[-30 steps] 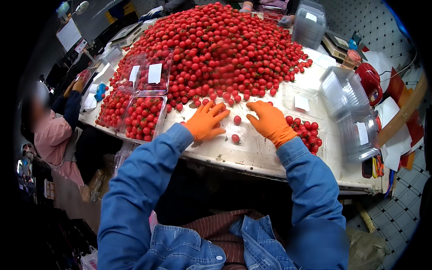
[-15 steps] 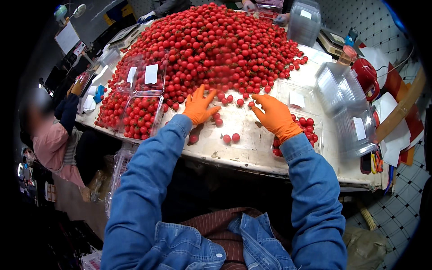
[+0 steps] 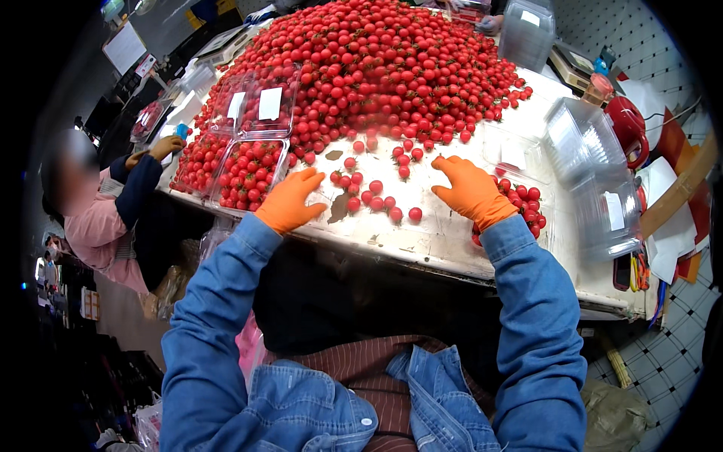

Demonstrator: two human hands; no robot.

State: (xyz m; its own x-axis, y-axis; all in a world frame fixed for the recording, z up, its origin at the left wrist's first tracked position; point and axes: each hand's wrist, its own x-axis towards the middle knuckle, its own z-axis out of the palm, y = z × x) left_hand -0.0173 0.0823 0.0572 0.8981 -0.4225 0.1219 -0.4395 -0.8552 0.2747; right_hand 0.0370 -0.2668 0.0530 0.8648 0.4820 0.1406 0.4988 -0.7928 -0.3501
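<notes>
While a small scatter of loose cherry tomatoes point(image 3: 373, 197) is lying on the white table point(image 3: 422, 241) between the two orange-gloved hands, the left hand point(image 3: 292, 200) is resting flat with its fingers spread and gripping nothing, its fingertips just beside the nearest tomatoes. The right hand point(image 3: 471, 192) is likewise lying open, palm down, grasping nothing, with the loose tomatoes just to its left. Beyond the hands, a great heap of cherry tomatoes point(image 3: 376, 68) is covering most of the far side of the table, its near edge thinning out toward the scatter. To the left, clear plastic punnets filled with tomatoes point(image 3: 245, 173) are sitting near the table's edge, and two closed ones with white labels point(image 3: 256, 109) are lying against the heap. By the right wrist, an open punnet partly filled with tomatoes point(image 3: 527, 203) is sitting on the table, and stacks of empty clear punnets point(image 3: 587, 166) are standing further right. The tabletop is looking worn and stained, with dark marks near the scatter. At the left end of the table, another person in a pink top point(image 3: 94, 226) is reaching a hand toward the punnets. On the right, a tiled floor point(image 3: 663, 361) is showing beneath the table's edge.
</notes>
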